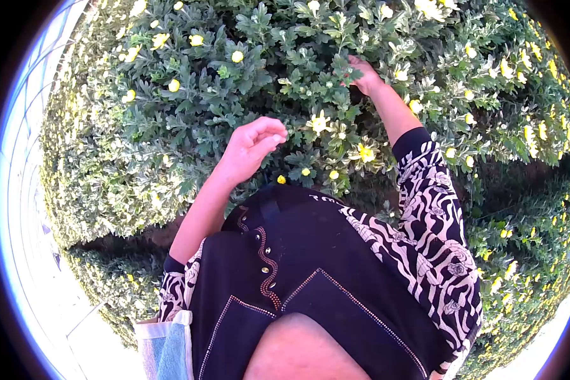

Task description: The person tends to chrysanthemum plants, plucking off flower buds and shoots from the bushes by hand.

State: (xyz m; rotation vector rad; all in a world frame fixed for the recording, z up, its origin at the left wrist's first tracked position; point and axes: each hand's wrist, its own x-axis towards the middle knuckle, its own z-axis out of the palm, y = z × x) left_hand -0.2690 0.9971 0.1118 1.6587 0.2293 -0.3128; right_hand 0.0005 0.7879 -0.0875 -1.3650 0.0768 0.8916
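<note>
Dense chrysanthemum plants with grey-green leaves and yellow blooms stand right in front of my body. My left hand hovers just before the foliage, its fingers curled and the thumb pressed towards them. Whether anything small is in that pinch cannot be made out. Further in and to the right, my right hand reaches among the leaves, with a leafy chrysanthemum shoot at its fingers. Leaves hide part of those fingertips. Between the two hands is an open yellow flower, and a second bloom sits lower.
More flowering rows run along the right, with a dark gap between them. Bright curved framework shows at the left edge. A blue and white cloth hangs by my left side, and my dark top touches the plants.
</note>
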